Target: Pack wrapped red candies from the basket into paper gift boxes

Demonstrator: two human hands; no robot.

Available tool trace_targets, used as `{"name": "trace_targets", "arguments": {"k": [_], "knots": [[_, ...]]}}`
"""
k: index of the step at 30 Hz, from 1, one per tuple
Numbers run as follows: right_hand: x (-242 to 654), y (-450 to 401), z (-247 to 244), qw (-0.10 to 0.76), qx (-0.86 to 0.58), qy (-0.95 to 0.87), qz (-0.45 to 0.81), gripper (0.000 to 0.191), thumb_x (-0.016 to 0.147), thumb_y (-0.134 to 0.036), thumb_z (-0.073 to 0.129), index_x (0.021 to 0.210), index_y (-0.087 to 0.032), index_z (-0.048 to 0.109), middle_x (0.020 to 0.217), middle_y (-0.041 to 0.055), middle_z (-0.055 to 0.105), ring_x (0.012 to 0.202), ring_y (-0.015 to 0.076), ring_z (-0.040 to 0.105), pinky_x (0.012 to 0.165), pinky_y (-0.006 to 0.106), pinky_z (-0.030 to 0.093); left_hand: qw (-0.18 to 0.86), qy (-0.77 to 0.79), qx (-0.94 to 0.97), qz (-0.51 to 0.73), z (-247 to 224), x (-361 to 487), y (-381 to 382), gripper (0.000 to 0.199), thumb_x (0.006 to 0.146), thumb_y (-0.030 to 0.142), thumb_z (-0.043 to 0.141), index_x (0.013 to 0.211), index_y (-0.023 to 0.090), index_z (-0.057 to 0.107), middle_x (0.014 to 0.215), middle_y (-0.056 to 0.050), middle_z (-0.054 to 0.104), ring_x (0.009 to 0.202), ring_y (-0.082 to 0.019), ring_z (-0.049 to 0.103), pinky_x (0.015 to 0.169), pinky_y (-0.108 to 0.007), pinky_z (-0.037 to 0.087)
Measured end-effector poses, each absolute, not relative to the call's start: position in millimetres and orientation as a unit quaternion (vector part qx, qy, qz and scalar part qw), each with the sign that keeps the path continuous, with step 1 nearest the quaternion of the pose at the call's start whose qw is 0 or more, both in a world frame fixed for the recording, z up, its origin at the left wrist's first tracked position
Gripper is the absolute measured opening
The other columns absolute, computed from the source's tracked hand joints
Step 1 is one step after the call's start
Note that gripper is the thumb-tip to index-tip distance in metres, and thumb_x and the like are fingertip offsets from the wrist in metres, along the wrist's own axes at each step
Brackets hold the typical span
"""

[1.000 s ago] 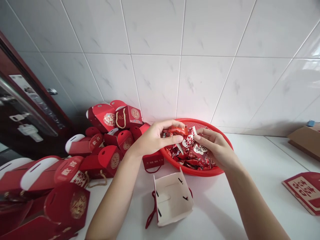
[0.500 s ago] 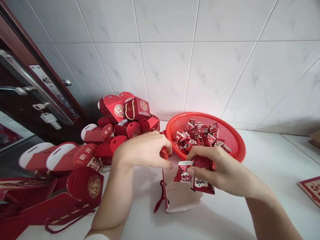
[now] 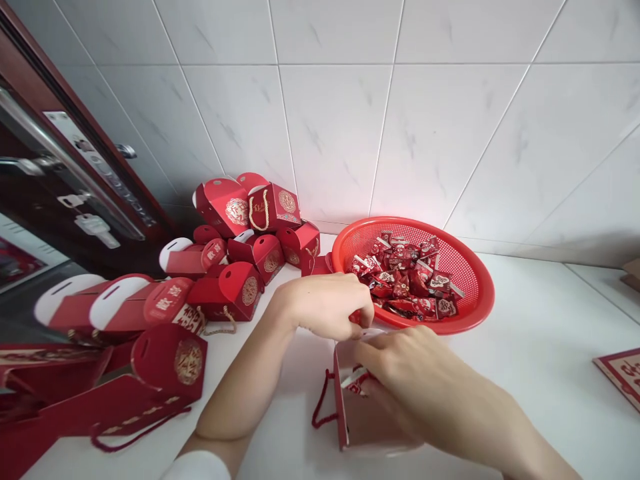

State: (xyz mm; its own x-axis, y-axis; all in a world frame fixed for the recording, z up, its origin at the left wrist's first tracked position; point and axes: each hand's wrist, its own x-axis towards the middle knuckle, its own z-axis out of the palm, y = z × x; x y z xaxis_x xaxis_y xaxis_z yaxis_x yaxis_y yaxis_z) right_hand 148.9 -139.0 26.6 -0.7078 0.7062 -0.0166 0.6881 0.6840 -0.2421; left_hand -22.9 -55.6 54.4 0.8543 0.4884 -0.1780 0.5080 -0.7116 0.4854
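My right hand [image 3: 405, 370] reaches down into an open gift box [image 3: 360, 423] with its fingers closed on wrapped candies [image 3: 356, 380]. A white wrapper edge and red print show beside the fingers; the rest is hidden by the hand. The box has a pale inside and a dark red cord handle [image 3: 325, 419] on its left. At the box's far edge, my left hand [image 3: 327, 303] is curled round a small red-wrapped candy [image 3: 357, 317], mostly covered by the fingers. Just behind both hands stands a red plastic basket [image 3: 473, 303] holding many red candies [image 3: 407, 277].
Several red gift boxes [image 3: 225, 292] crowd the left side, some stacked against the tiled wall [image 3: 335, 133]. A larger red box [image 3: 150, 373] lies front left. At far left is a dark door [image 3: 55, 193] with keys. A red printed card or box [image 3: 620, 373] lies far right.
My right hand has moved down into the box with the candies, which were above it. My left hand has shifted right, to the box's far edge and the basket's near rim.
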Motion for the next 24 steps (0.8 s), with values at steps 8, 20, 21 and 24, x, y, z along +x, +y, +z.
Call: {"name": "trace_targets", "arguments": {"k": [8, 20, 21, 24], "knots": [[125, -148, 29, -0.096, -0.335, -0.932, 0.097, 0.005, 0.078, -0.014, 0.074, 0.073, -0.013, 0.073, 0.079, 0.0124, 0.072, 0.071, 0.0256, 0.064, 0.059, 0.036, 0.039, 0.264, 0.269, 0.926, -0.003, 54, -21, -57, 0.029, 0.071, 0.008, 0.058, 0.047, 0.02, 0.047, 0.043, 0.005, 0.041, 0.043, -0.012, 0.03, 0.05, -0.034, 0.02], [142, -136, 16, -0.084, -0.337, -0.936, 0.064, 0.02, 0.075, 0.002, 0.059, 0.08, -0.015, 0.068, 0.077, 0.006, 0.07, 0.065, 0.0195, 0.059, 0.053, 0.032, 0.029, 0.232, 0.284, 0.927, -0.079, 58, -14, -59, 0.027, 0.077, 0.007, 0.058, 0.055, 0.019, 0.048, 0.048, 0.005, 0.045, 0.047, -0.011, 0.037, 0.05, -0.031, 0.025], [144, -135, 18, -0.079, -0.341, -0.934, 0.07, 0.021, 0.076, 0.003, 0.059, 0.081, -0.016, 0.068, 0.078, 0.0055, 0.07, 0.064, 0.0191, 0.06, 0.053, 0.032, 0.029, 0.232, 0.281, 0.928, -0.078, 58, -14, -59, 0.027, 0.078, 0.008, 0.058, 0.055, 0.019, 0.048, 0.048, 0.005, 0.046, 0.046, -0.011, 0.037, 0.05, -0.031, 0.025], [153, -132, 24, -0.071, -0.35, -0.929, 0.093, 0.026, 0.078, 0.006, 0.057, 0.084, -0.017, 0.068, 0.084, 0.0052, 0.071, 0.069, 0.0185, 0.063, 0.059, 0.029, 0.038, 0.231, 0.281, 0.928, -0.074, 59, -13, -60, 0.028, 0.081, 0.009, 0.059, 0.056, 0.018, 0.049, 0.049, 0.005, 0.048, 0.046, -0.01, 0.038, 0.049, -0.031, 0.026]]}}
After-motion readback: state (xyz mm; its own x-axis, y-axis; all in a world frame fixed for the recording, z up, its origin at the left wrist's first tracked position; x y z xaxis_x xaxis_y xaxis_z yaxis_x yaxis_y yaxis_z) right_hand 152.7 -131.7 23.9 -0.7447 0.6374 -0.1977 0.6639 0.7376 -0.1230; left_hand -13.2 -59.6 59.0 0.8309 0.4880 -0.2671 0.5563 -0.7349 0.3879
